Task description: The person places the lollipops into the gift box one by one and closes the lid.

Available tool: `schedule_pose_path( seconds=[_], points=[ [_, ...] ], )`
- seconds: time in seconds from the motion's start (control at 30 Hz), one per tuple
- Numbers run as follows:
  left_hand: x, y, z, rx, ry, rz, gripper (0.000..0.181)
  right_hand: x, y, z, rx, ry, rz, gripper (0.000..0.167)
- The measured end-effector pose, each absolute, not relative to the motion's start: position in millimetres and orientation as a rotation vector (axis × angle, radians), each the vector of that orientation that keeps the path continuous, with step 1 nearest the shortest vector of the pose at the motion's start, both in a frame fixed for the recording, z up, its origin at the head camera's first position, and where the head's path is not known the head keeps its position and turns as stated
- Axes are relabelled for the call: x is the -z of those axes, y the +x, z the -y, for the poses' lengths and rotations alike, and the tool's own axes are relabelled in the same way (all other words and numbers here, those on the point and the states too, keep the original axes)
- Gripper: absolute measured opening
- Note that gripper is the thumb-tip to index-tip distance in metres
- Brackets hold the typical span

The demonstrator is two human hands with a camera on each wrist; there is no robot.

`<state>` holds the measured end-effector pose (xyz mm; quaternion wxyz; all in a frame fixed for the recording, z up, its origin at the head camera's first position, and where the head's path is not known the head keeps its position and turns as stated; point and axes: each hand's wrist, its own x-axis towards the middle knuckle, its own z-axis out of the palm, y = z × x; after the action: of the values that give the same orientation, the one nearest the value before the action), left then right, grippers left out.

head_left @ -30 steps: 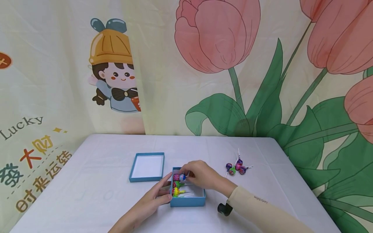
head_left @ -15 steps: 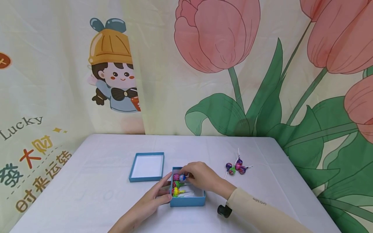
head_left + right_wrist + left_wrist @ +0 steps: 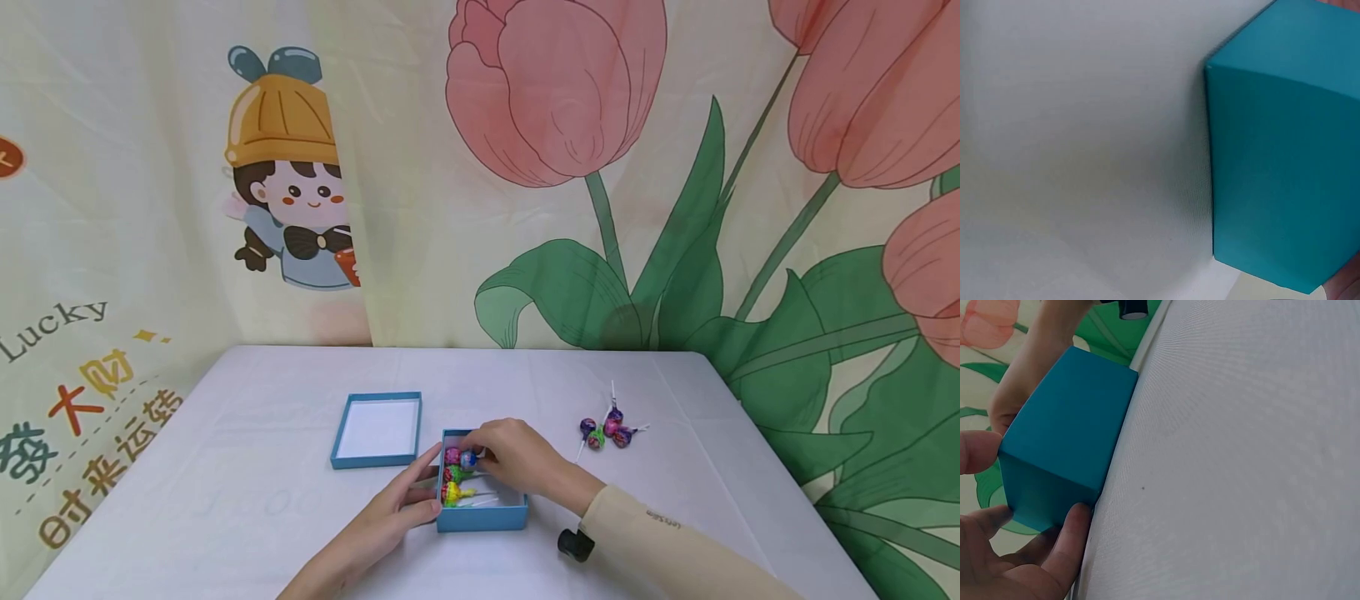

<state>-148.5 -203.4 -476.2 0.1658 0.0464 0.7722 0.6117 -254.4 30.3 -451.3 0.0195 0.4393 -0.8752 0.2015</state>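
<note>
Inside the blue box [image 3: 482,519], wrapped lollipops [image 3: 454,474]

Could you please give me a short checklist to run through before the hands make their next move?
1. Box upright on the table: ok, its opening faces up.
2. Left hand touching the box: ok, its fingers and thumb are against the box's left side.
3. Right hand gripping the blue lollipop: cannot tell; the hand is over the box beside it, but the fingertips are partly hidden.
4. Lid out of the way: ok, it lies apart from the box, beyond it to the left, hollow side up.
5. All lollipops gathered in the box: not ok, a loose cluster lies on the table to the right.
</note>
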Motion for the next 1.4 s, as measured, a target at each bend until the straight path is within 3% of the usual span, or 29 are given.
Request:
schedule_pose_path(
  seconds=[1.4],
  points=[
    [477.1,-150.2,202.9,-1.742,0.113,-2.183,0.076,452.9,-251.4,-21.3,-0.471,1.307,2.750,0.024]
  ],
)
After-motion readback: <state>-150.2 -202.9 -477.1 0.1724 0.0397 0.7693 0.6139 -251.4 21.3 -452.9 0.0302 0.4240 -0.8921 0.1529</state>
